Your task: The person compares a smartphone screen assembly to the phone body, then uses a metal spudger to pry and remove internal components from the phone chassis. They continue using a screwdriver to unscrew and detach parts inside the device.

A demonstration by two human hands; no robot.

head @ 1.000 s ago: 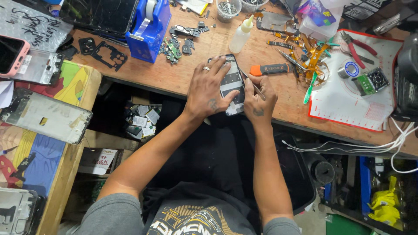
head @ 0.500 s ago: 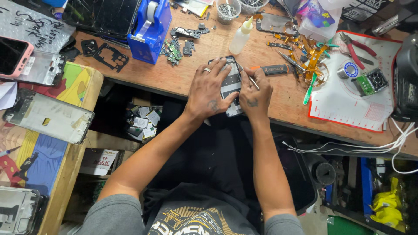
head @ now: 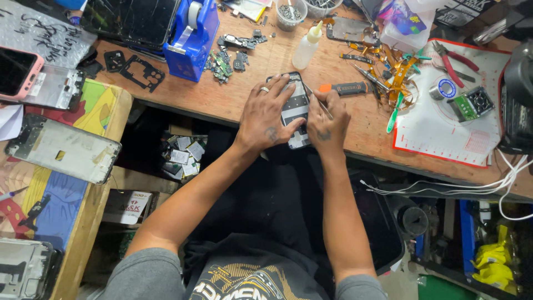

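Both hands on an opened phone.
Left hand lies flat, pinning it; right hand pinches tweezers beside it.

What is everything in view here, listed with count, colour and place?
opened phone: one, dark, bench front edge, under both hands
thin metal tool: one, silver, in right hand
screwdriver: one, orange and black handle, right of the phone
tape dispenser: one, blue, bench rear left
squeeze bottle: one, pale, behind the phone
pliers: one, red handles, on the white mat
phone frame: one, grey, on the colourful side table
left hand: flat on the phone, ring on one finger
right hand: grips the tool
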